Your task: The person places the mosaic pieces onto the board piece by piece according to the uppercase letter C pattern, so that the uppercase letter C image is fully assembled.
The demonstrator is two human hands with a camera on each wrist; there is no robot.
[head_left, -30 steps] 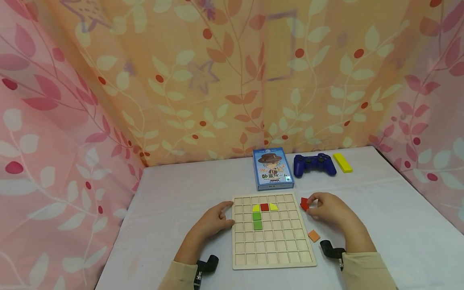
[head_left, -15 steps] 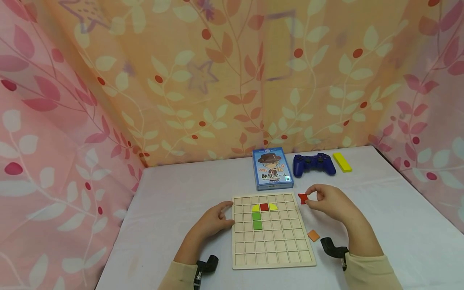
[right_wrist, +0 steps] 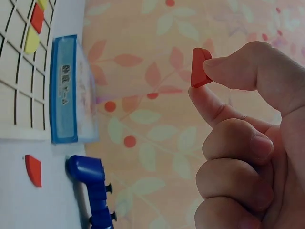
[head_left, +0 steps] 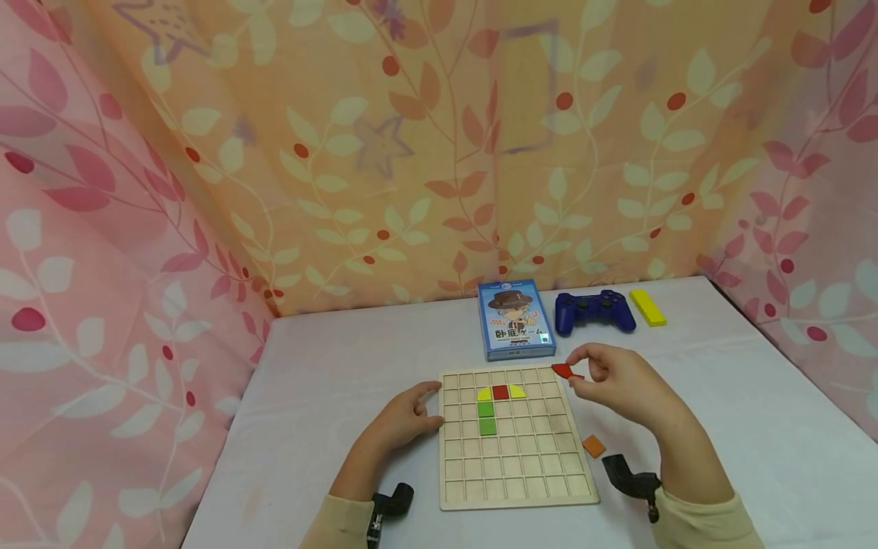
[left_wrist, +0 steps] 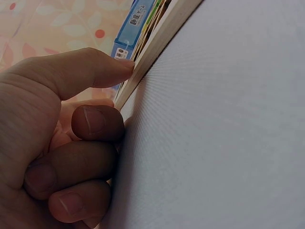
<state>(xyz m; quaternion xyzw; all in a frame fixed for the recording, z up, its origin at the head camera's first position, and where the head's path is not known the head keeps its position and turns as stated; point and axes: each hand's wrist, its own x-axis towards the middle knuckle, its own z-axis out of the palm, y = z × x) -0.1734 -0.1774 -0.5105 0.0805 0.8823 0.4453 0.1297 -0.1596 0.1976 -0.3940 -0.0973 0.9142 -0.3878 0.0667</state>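
Board (head_left: 517, 467): I count five tiles (head_left: 486, 409) in far cells. Right hand (head_left: 620, 381) pinches a red piece (right_wrist: 197, 69); left hand (head_left: 398, 419), thumb and forefinger spread, touches the left edge.

Red piece (right_wrist: 197, 71), dark-blue controller (head_left: 594, 314) — leaf-patterned orange curtain (head_left: 466, 152).

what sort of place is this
Probably a tabletop play or recording space, perhaps indoors: floral fabric hangs around three sides of a white-covered table, which holds a grid board with colored pieces. The frames don't show whether it is a home or a studio.
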